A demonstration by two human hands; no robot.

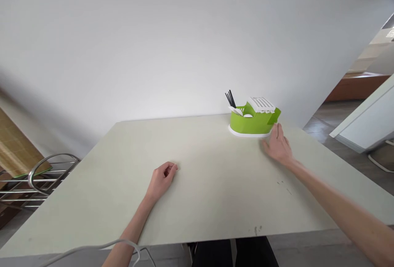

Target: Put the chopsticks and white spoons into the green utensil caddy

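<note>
A green utensil holder [250, 124] on a white base stands at the far right of the table, close to the wall. It has a white slotted knife top [261, 104]. Black chopsticks [230, 99] and white utensils [236, 110] stick out of its open left part. My right hand [279, 146] is at the holder's right front corner, fingers stretched out and slightly blurred. Whether the fingertips touch the holder I cannot tell. My left hand [162, 179] rests on the table left of the middle, fingers loosely curled with the thumb against them and nothing visible inside.
The pale table [209, 201] reaches the white wall [172, 45] at the back. At the left is a metal rack [46, 176] with a wooden board [18, 144] on it. A grey cable [101, 245] hangs by the front left edge. Small dark marks [257, 230] dot the tabletop.
</note>
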